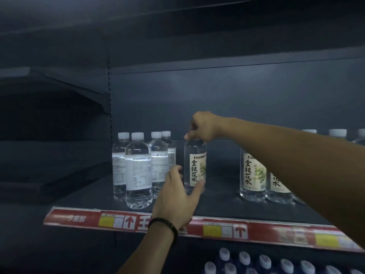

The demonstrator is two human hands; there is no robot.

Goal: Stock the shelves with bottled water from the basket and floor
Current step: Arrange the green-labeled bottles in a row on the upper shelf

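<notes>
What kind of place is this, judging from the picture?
Probably a supermarket or shop aisle: a dark metal shelf, a red price strip on its front edge, and groups of identical water bottles, with more bottle caps below.

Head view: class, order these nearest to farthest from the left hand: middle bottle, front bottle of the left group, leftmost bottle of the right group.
1. middle bottle, against the left hand.
2. front bottle of the left group, just left.
3. leftmost bottle of the right group, far right.
</notes>
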